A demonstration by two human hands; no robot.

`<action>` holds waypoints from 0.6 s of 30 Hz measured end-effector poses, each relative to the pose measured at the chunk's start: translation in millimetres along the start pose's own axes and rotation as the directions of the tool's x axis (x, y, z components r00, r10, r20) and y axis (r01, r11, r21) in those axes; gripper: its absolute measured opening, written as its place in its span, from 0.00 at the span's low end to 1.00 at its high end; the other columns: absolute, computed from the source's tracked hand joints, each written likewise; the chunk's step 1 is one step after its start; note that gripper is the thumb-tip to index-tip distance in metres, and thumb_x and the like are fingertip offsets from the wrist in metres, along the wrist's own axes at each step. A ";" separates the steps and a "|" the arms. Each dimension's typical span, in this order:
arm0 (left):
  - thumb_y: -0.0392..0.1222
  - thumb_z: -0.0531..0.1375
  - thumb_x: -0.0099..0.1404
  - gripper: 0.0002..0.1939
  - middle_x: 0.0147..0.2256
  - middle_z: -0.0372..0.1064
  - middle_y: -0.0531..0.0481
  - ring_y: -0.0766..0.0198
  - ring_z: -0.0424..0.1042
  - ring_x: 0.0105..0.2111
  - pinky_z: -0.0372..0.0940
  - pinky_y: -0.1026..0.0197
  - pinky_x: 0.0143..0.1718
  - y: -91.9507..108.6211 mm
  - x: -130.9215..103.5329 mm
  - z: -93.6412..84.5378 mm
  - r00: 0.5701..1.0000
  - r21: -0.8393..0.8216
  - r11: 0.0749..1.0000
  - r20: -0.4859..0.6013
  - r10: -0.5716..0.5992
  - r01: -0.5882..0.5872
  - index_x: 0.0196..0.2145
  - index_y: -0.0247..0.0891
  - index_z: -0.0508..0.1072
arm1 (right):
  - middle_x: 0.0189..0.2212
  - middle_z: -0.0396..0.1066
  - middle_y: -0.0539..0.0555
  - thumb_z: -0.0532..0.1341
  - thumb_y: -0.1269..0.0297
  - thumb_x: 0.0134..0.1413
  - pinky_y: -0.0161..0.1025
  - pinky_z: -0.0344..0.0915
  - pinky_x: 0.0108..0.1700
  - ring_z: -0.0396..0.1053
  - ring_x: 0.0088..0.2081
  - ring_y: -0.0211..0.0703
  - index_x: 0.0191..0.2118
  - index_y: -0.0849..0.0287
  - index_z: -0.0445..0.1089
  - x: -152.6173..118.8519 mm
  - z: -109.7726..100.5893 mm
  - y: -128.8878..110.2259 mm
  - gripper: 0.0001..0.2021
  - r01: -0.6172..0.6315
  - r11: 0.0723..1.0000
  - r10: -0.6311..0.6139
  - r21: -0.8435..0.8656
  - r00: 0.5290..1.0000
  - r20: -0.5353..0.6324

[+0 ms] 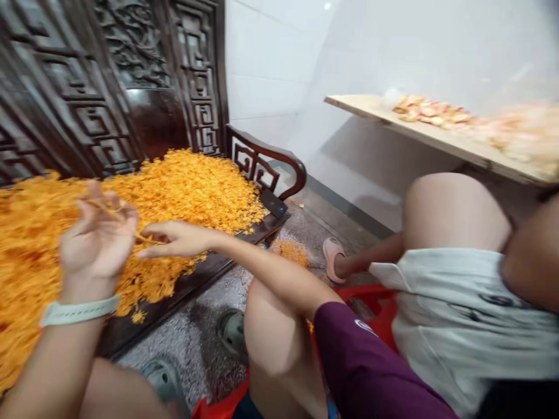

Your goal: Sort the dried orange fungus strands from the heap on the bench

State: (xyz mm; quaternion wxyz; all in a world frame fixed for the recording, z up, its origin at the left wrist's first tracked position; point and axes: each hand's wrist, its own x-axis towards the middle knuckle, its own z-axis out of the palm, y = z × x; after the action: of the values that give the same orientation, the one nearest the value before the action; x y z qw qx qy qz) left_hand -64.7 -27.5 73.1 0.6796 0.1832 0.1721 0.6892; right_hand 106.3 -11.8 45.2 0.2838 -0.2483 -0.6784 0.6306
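A deep heap of small orange flower-like pieces [192,180] covers the seat of a dark carved wooden bench. My left hand [98,238], with a pale watch band on its wrist, is held palm up over the heap. Its fingers are curled, and a thin orange strand [107,208] lies across them. From the right, my right hand [179,238] reaches in close beside it. Its thumb and fingers pinch a narrow orange piece [149,239] just off the left palm. Motion blur softens both hands, so the exact shape of these pieces is unclear.
The bench's carved back [161,116] and curved armrest [297,174] bound the heap. A dark phone [273,203] lies by the armrest. Orange bits [292,251] are scattered on the floor. At right, a person in light shorts [463,314] sits near a wooden board [362,105] bearing pinkish pieces.
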 end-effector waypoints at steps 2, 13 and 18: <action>0.44 0.58 0.77 0.11 0.47 0.81 0.69 0.73 0.79 0.45 0.76 0.66 0.48 2.0 4.3 -9.4 1.000 0.074 0.997 0.019 0.001 -0.002 0.35 0.49 0.77 | 0.29 0.68 0.39 0.69 0.61 0.57 0.26 0.66 0.40 0.64 0.36 0.34 0.32 0.51 0.73 2.7 -3.8 9.3 0.05 0.124 0.989 -0.125 -0.080 0.992 -0.009; 0.46 0.71 0.63 0.11 0.36 0.78 0.47 0.65 0.75 0.32 0.67 0.67 0.32 -54.1 9.9 -16.1 0.991 0.763 0.643 0.129 -0.045 -0.070 0.40 0.37 0.80 | 0.35 0.74 0.51 0.63 0.57 0.67 0.35 0.68 0.39 0.69 0.36 0.38 0.40 0.58 0.73 -20.9 -51.9 -17.7 0.09 0.082 0.978 -0.015 0.192 0.944 -0.331; 0.52 0.69 0.65 0.15 0.23 0.67 0.55 0.71 0.57 0.21 0.51 0.65 0.23 -56.0 5.3 -9.3 0.972 0.881 0.468 0.168 -0.163 -0.074 0.37 0.36 0.80 | 0.41 0.77 0.57 0.52 0.34 0.66 0.37 0.67 0.35 0.69 0.36 0.41 0.48 0.57 0.74 -32.8 -53.6 -30.2 0.30 -0.125 0.928 0.236 0.352 0.927 -0.292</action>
State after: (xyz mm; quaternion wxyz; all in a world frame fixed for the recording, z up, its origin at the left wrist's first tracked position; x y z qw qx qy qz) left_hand -20.4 -21.1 37.9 0.5205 0.5803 0.4278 0.4575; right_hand 167.8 1.3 75.3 0.3701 -0.3617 -0.4814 0.7074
